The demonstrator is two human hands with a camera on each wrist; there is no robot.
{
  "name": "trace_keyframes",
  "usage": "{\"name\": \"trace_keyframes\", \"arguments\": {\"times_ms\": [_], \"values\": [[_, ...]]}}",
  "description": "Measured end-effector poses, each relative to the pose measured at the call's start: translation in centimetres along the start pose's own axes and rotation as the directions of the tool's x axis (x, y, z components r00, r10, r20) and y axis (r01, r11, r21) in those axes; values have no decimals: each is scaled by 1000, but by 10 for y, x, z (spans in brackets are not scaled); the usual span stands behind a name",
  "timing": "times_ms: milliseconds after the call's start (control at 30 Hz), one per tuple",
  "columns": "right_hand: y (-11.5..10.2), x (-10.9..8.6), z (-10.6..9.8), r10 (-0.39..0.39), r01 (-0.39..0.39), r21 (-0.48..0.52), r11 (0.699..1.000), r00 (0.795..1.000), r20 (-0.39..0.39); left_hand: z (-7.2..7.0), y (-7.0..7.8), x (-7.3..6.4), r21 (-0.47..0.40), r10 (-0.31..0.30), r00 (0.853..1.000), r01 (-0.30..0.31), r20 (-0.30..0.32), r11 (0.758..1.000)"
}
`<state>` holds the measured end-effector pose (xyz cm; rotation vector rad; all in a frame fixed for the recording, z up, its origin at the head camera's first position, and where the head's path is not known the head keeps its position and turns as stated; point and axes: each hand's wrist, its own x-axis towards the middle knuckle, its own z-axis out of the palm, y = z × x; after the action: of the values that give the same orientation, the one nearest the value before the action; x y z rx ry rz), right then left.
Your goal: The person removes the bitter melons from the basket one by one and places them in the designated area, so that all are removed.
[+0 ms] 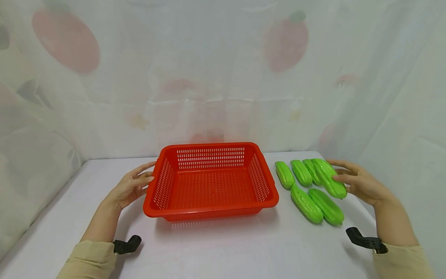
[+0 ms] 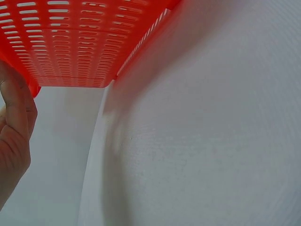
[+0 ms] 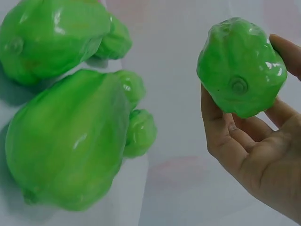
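Note:
A red plastic basket [image 1: 209, 212] with slotted walls stands mid-table, nothing inside it. My left hand [image 1: 131, 186] is at its left side, fingers touching the rim from outside; in the left wrist view that hand [image 2: 16, 120] appears beside the slotted wall, its fingertips partly hidden. At the right, my right hand [image 1: 366, 184] holds a green toy cucumber [image 1: 329, 178] between thumb and fingers, above the table. The right wrist view shows this cucumber [image 3: 242, 70] end-on in the hand. Left of it lie several more cucumbers [image 1: 306, 203], the rear ones partly overlapped.
The white table [image 1: 216, 252] ends at a back edge behind the basket. A pale curtain [image 1: 216, 69] with faded fruit prints hangs behind and at both sides. Black wrist mounts [image 1: 127, 245] sit at the sleeve cuffs.

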<state>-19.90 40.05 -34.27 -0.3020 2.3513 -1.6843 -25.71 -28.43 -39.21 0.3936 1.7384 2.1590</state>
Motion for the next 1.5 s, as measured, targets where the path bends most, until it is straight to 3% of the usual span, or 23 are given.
{"name": "trace_keyframes", "arguments": {"times_ms": [367, 700, 1133, 1500], "values": [[25, -7, -18, 63, -67, 70, 995, 996, 57, -1, 0, 0, 2, 3, 1000, -3, 6, 1000], [46, -11, -29, 173, -173, -3, 985, 983, 65, -1, 0, 1, 11, -8, 1000, 8, -1, 1000], [56, -14, -31, 349, -344, -77, 936, 934, 74, -1, 0, 0, 22, -11, 1000, 12, -6, 1000], [61, -14, -30, 378, -370, -125, 921, 925, 45, -1, 1, 1, 21, -13, 1000, 14, -6, 1000]]}}
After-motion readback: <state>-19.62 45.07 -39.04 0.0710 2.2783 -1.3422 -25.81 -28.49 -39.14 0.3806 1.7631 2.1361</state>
